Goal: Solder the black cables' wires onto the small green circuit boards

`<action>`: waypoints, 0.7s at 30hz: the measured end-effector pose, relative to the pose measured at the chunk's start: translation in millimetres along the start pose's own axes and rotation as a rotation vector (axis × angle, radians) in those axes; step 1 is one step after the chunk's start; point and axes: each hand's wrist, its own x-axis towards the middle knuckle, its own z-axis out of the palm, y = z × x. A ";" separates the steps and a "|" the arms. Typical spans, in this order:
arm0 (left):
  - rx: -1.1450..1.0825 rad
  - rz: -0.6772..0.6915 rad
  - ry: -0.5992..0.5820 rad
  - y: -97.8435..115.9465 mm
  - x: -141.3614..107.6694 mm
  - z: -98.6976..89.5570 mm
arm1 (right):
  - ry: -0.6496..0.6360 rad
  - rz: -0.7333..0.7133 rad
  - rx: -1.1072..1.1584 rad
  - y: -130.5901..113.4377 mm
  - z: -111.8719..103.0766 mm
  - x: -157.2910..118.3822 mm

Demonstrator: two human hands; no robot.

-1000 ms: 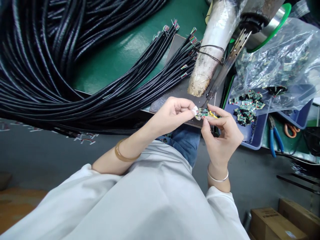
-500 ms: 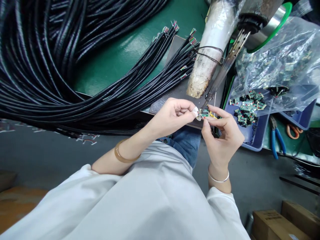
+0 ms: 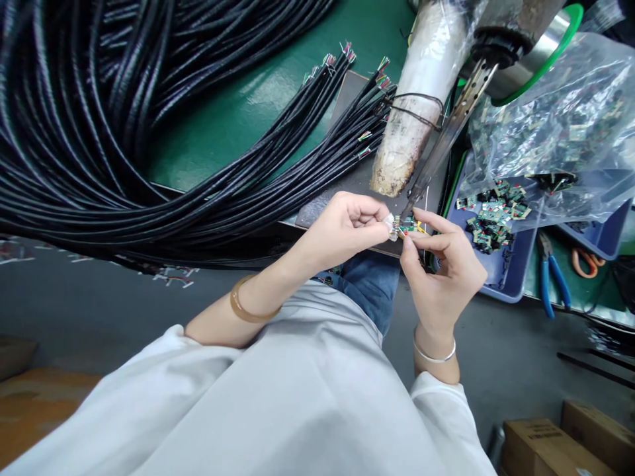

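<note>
Just in front of my body, a small green circuit board (image 3: 409,225) with metal pins lies between my fingertips. My left hand (image 3: 344,225) is closed in a pinch at the board's left end, with white wrapping at its fingertips. From the right, my right hand (image 3: 441,264) pinches what looks like a thin red-and-white wire (image 3: 402,232) against the board, its index finger along the upper edge. A soldering iron (image 3: 430,162) slants down from above, its tip at the board's pins. Yellow wires (image 3: 421,228) show beside the right fingers. The exact contact points are partly hidden.
Black cables (image 3: 238,158) with stripped coloured ends spread over the green table (image 3: 223,86). A pale tube (image 3: 411,106) hangs beside the iron. On the right are a blue tray (image 3: 516,277) of boards, a plastic bag (image 3: 565,119), blue-handled pliers (image 3: 550,277) and a solder spool (image 3: 555,56).
Both hands hold nearly the same pose. Small shifts of the fingers and a slight drift of the view are all that differ; the iron's tip stays at the board.
</note>
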 end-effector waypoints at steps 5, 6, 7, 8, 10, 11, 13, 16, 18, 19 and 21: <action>-0.023 -0.004 0.013 2.5 0.0 0.3 | 0.004 0.012 0.025 -2.4 -0.8 3.3; -0.024 -0.009 0.012 3.6 -0.4 0.4 | 0.006 0.012 0.033 -3.5 -1.2 3.8; -0.023 -0.014 0.011 4.9 -0.9 0.4 | 0.009 0.009 0.037 -4.7 -1.5 4.4; -0.021 -0.018 0.008 6.3 -1.4 0.6 | 0.012 0.005 0.036 -5.9 -1.9 5.0; -0.022 -0.022 0.001 8.6 -2.1 0.7 | 0.017 -0.011 0.021 -7.9 -2.6 6.1; -0.024 -0.022 -0.001 9.4 -2.2 0.7 | 0.019 -0.018 0.014 -8.6 -2.9 6.5; -0.027 -0.020 -0.008 9.8 -2.1 0.1 | 0.016 -0.030 0.007 -9.0 -3.4 6.9; -0.007 -0.024 -0.041 8.4 -1.2 -2.5 | -0.022 -0.050 -0.007 -7.6 -3.9 6.6; 0.018 -0.026 -0.065 7.1 -0.5 -4.4 | -0.047 -0.067 -0.030 -6.0 -4.4 6.4; 0.029 -0.025 -0.072 6.6 -0.2 -5.1 | -0.054 -0.073 -0.040 -5.3 -4.7 6.4; 0.046 -0.026 -0.075 5.7 -0.1 -5.7 | -0.052 -0.082 -0.054 -4.2 -5.2 6.4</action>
